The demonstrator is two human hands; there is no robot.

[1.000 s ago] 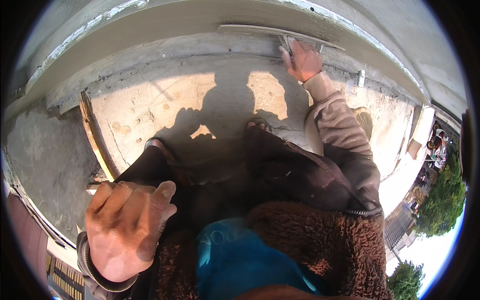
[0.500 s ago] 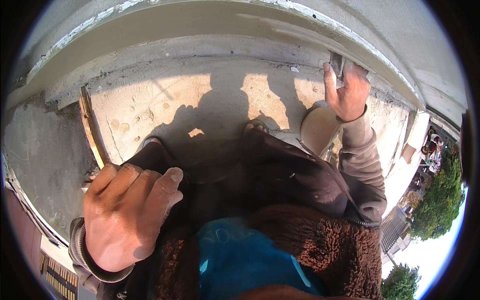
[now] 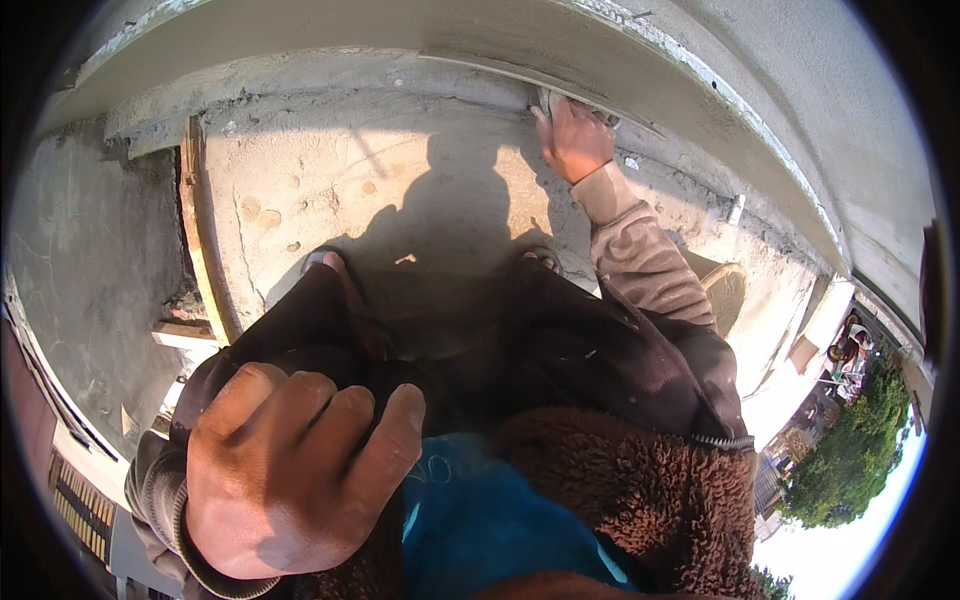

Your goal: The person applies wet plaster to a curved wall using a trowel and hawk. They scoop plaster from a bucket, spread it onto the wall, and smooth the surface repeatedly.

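My right hand (image 3: pixel 577 140) reaches forward to the foot of the wall, fingers wrapped round the grip of a long, thin plastering float (image 3: pixel 480 66). The float's edge lies along the smooth, damp-looking plaster band (image 3: pixel 330 32); its grip is mostly hidden by the hand. Close to me, my left hand (image 3: pixel 290 465) is held above my left thigh with its fingers curled in. Its palm faces away, so anything inside it is hidden. Dusty grey-white marks show on the fingers.
A pale bucket (image 3: pixel 728 292) stands right of my right forearm, partly covered by it. On the left a wooden strip (image 3: pixel 192 215) lies beside a dark grey slab (image 3: pixel 95 250). My feet rest on the rough concrete floor (image 3: pixel 300 165). Trees (image 3: pixel 850 440) show far right.
My right hand has slid left along the wall with the float. The bucket now shows on the other side of that forearm. My left hand stays curled, slightly lower and further right in view.
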